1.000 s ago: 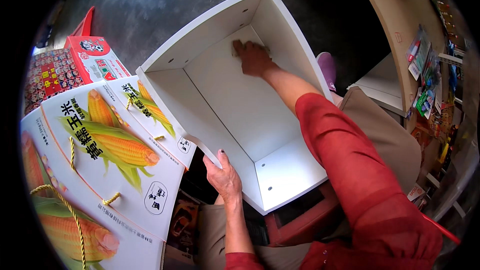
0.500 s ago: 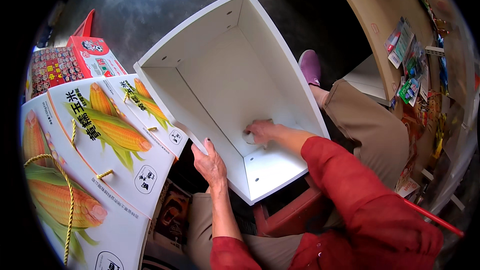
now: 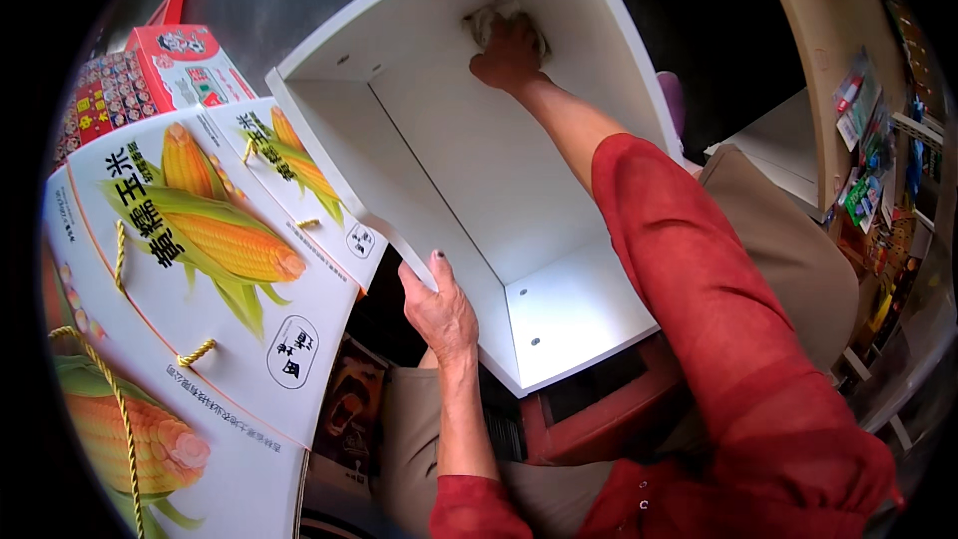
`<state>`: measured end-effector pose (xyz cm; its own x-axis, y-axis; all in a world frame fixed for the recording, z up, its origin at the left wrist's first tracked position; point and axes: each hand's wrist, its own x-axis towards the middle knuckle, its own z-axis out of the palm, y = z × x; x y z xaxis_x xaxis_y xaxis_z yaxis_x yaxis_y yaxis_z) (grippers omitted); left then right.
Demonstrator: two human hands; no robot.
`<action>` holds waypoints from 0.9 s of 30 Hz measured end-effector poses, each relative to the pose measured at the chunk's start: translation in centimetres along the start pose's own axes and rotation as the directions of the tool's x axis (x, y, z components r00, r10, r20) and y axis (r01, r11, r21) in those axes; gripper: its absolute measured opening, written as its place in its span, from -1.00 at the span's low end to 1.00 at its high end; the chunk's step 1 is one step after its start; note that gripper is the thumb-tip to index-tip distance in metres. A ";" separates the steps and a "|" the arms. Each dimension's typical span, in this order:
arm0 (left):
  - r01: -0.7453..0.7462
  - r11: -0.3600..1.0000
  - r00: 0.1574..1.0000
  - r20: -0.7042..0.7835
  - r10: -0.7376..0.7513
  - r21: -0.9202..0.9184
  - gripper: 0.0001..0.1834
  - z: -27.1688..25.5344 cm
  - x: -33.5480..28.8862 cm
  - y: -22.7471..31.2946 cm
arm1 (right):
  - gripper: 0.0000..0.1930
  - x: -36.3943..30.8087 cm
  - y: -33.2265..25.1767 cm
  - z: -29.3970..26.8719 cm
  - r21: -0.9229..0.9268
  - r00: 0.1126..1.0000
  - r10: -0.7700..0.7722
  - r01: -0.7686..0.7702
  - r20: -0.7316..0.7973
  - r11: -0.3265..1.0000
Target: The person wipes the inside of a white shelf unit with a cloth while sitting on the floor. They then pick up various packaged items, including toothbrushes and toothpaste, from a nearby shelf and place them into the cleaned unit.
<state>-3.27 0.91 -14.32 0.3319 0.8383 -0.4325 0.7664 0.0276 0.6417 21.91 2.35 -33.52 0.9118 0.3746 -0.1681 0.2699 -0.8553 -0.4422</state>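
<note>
A white open-topped drawer (image 3: 469, 165) lies tilted before me, its hollow inside facing up. My left hand (image 3: 442, 311) is closed on its near left side wall, at the cut-out in the rim, thumb on top. Deep in the drawer's far end, my right hand (image 3: 511, 55) presses a pale, crumpled cloth (image 3: 486, 20) against the inner surface near the corner. The fingers of that hand are partly hidden by the wrist and the cloth. Small dark screw holes dot the short end panels.
White cartons (image 3: 225, 339) printed with corn, with gold cord handles, stand along the left. Behind them is a red-and-white box (image 3: 195, 70). A dark red stool (image 3: 599, 404) sits under the drawer's near end. A wooden shelf (image 3: 833, 50) with hanging packets rises at the right.
My right hand has moved with the cloth from the near end of the drawer to its far corner. The left hand keeps its hold on the side wall while the view shifts.
</note>
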 end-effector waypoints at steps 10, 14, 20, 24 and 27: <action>0.024 1.000 1.000 0.005 -0.024 -0.013 -0.71 -0.2 0.1 0.1 | -0.41 -10.4 -4.8 3.2 -0.012 0.847 -0.460 0.480 0.265 0.877; 0.022 1.000 1.000 0.020 -0.022 0.013 -0.71 -0.1 -0.1 0.2 | -0.45 -13.3 -1.7 1.0 -0.029 0.685 -0.562 0.646 0.464 0.763; -0.059 0.996 0.998 -0.034 0.061 0.059 -0.70 0.0 -0.1 -0.1 | -0.62 -20.9 5.1 -1.9 0.098 0.403 -0.707 0.828 0.582 0.553; 0.021 0.997 1.000 -0.002 -0.021 0.070 -0.68 -0.1 -0.2 0.0 | -0.79 -24.1 8.7 -3.9 0.236 0.149 -0.630 0.843 0.762 0.484; -0.035 0.998 0.999 -0.032 0.036 0.048 -0.67 -0.1 -0.1 -0.1 | -0.87 -24.0 9.1 -4.6 0.208 0.187 -0.599 0.824 0.778 0.527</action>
<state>-3.42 0.88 -14.32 0.3419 0.8556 -0.3887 0.7801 -0.0278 0.6250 3.83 -16.03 -29.47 -0.2317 0.8614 -0.4520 0.8291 -0.0681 -0.5549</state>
